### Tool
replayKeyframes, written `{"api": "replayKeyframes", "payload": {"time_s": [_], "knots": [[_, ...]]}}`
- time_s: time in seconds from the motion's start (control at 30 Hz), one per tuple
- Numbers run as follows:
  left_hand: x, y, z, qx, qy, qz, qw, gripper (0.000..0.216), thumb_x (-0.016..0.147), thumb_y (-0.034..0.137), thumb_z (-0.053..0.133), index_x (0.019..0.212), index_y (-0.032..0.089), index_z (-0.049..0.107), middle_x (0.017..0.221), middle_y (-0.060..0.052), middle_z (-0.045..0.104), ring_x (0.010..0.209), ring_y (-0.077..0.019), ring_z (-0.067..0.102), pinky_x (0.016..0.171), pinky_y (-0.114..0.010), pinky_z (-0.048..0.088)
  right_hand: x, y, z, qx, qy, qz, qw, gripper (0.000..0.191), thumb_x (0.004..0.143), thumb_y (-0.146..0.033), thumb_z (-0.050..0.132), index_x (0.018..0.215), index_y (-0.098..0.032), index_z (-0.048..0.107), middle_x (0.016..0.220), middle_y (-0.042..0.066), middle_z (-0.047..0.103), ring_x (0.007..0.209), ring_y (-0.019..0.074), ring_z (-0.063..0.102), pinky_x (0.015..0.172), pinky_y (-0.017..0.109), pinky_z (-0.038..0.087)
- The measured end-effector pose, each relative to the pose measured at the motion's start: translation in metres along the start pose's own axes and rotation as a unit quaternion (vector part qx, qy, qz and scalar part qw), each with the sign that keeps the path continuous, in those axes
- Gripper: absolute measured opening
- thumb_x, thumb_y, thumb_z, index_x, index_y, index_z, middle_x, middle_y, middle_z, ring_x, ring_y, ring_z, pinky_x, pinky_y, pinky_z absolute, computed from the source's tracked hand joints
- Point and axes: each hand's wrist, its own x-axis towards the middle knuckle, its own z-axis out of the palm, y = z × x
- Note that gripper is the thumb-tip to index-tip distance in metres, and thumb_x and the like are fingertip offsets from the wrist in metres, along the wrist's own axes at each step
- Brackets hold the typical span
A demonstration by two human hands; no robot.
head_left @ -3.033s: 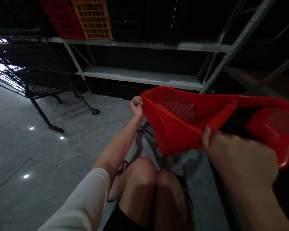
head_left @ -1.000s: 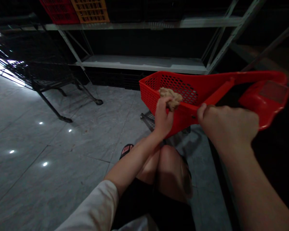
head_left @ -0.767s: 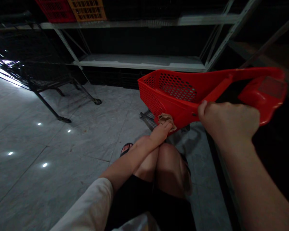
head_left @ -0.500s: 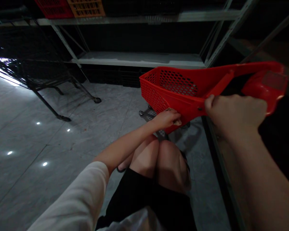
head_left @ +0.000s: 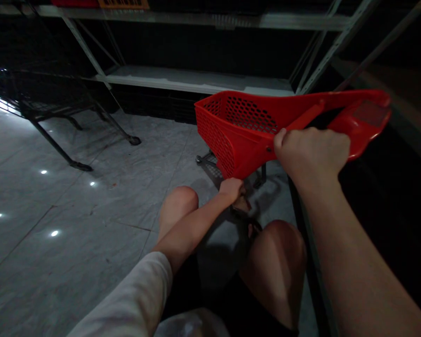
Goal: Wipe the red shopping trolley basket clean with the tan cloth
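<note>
A red plastic shopping cart (head_left: 250, 135) with perforated sides stands in front of me on dark wheeled legs. My right hand (head_left: 314, 150) is closed round the side arm of its frame, close to the handle. Lower down, my left hand (head_left: 232, 188) is closed just under the basket's bottom edge, and a crumpled brown rag (head_left: 242, 204) hangs out of its fingers. Whether that hand also touches the cart's underside, I cannot tell.
A pale metal shelf rack (head_left: 196, 83) stands behind the cart, with an orange crate (head_left: 124, 3) on top. On the left is a dark wire cart (head_left: 56, 98) with wheels. A dark ledge (head_left: 310, 248) runs along the right. Grey tiles (head_left: 101, 243) cover the floor.
My left hand has moved from the basket's side down to beneath its lower edge, with the rag. My knees have spread and lowered. The view has shifted slightly; my right hand keeps its grip.
</note>
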Motion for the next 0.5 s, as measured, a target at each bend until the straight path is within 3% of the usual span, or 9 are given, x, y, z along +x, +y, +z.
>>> {"api": "replayKeyframes", "payload": {"time_s": [0.07,0.17,0.23,0.3,0.5], "knots": [[-0.002,0.003,-0.018,-0.016,0.048,0.011,0.999,0.010,0.085,0.012,0.075,0.083,0.021,0.071,0.089,-0.004,0.075,0.092,-0.0225,0.072,0.090,-0.036,0.057,0.000,0.000,0.000,-0.008,0.002,0.003,1.000,0.058,0.100,-0.034,0.030,0.098,-0.005,0.080,0.078,0.022,0.070,0.075,0.0304,0.066,0.069,0.038,0.038],[0.007,0.002,-0.051,-0.045,0.178,0.008,0.983,0.024,0.094,0.009,0.057,0.109,0.024,0.068,0.120,-0.007,0.073,0.118,-0.0220,0.066,0.106,-0.039,0.051,-0.001,0.000,-0.005,-0.034,-0.017,0.009,0.999,0.059,0.100,-0.035,0.031,0.099,-0.002,0.080,0.082,0.025,0.072,0.076,0.0308,0.068,0.067,0.037,0.034],[0.018,0.000,-0.060,-0.090,0.269,-0.006,0.959,0.026,0.097,0.012,0.051,0.119,0.023,0.060,0.133,-0.009,0.067,0.129,-0.0209,0.060,0.113,-0.041,0.047,-0.003,-0.001,-0.009,-0.049,-0.030,0.027,0.998,0.058,0.100,-0.036,0.032,0.100,-0.002,0.079,0.083,0.027,0.073,0.076,0.0324,0.070,0.065,0.037,0.029],[0.022,-0.001,-0.047,-0.151,0.296,-0.027,0.943,0.023,0.096,0.013,0.054,0.117,0.022,0.058,0.130,-0.009,0.067,0.127,-0.0210,0.061,0.113,-0.042,0.047,-0.006,-0.001,-0.014,-0.061,-0.036,0.050,0.996,0.058,0.099,-0.037,0.033,0.100,-0.003,0.080,0.083,0.027,0.073,0.075,0.0340,0.071,0.063,0.037,0.026],[-0.027,-0.019,0.039,-0.220,0.199,-0.092,0.950,0.035,0.083,0.007,0.061,0.117,0.019,0.062,0.117,-0.012,0.070,0.116,-0.0258,0.066,0.110,-0.048,0.050,-0.025,0.008,-0.022,-0.107,-0.053,0.092,0.989,0.062,0.098,-0.042,0.031,0.105,-0.006,0.081,0.075,0.024,0.071,0.069,0.0352,0.069,0.059,0.037,0.024]]}}
